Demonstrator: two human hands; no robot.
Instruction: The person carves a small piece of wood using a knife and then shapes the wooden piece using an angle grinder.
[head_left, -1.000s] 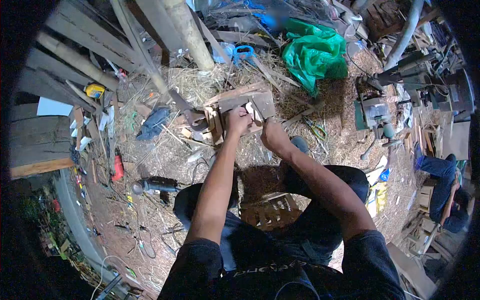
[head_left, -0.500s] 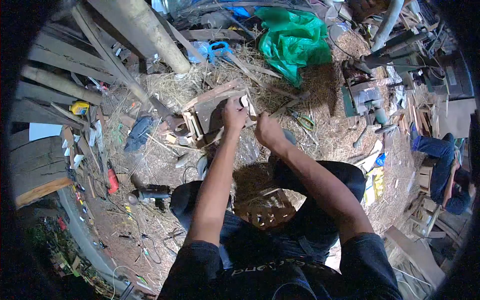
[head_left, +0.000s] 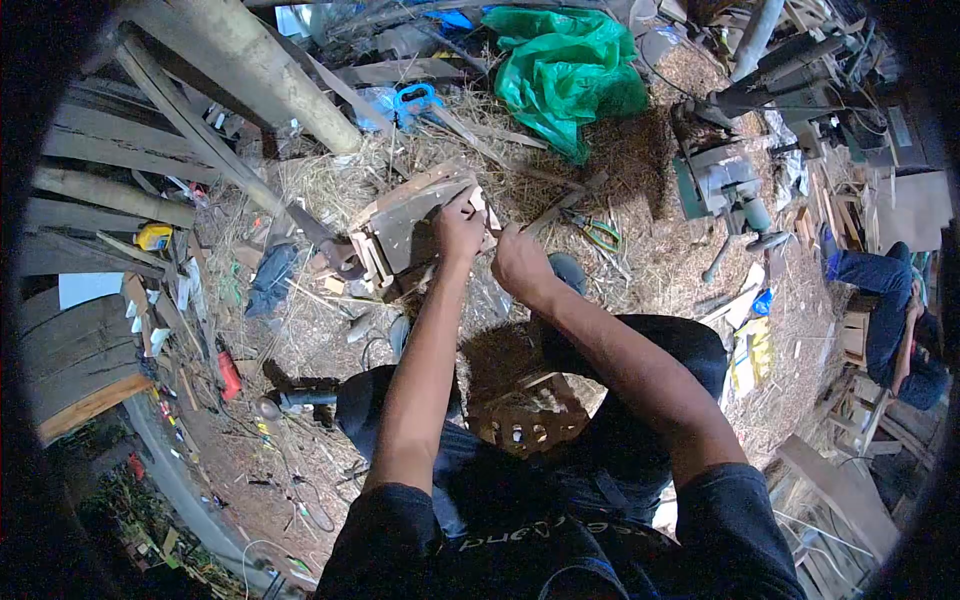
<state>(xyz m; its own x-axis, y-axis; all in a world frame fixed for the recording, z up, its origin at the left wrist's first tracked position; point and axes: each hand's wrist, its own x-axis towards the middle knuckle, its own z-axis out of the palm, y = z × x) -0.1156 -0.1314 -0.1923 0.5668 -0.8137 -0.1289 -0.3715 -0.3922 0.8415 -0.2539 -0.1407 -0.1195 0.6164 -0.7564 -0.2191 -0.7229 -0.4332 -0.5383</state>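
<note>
A wooden workpiece (head_left: 405, 232), made of a flat board with pale strips along its edges, lies on the straw-covered ground in front of my knees. My left hand (head_left: 459, 232) rests at its right end, fingers bent and closed near a small pale piece (head_left: 478, 204). Just to the right, my right hand (head_left: 522, 268) is closed like a fist close to the workpiece's corner. What either hand grips is hidden by the fingers. Beyond the right hand a stick-like wooden piece (head_left: 562, 208) points up and right; whether the hand touches it I cannot tell.
Pliers (head_left: 602, 234) lie right of my hands. A green plastic sheet (head_left: 570, 80) is ahead, and a machine with a vise-like base (head_left: 725, 185) is at right. An angle grinder (head_left: 295, 398) and red tool (head_left: 228, 375) lie left. Another person (head_left: 880, 310) sits far right.
The view has shifted slightly, so most things sit a little further left. Both hands stay at the workpiece's right end, and the right hand has turned slightly, its fingers tucked closer.
</note>
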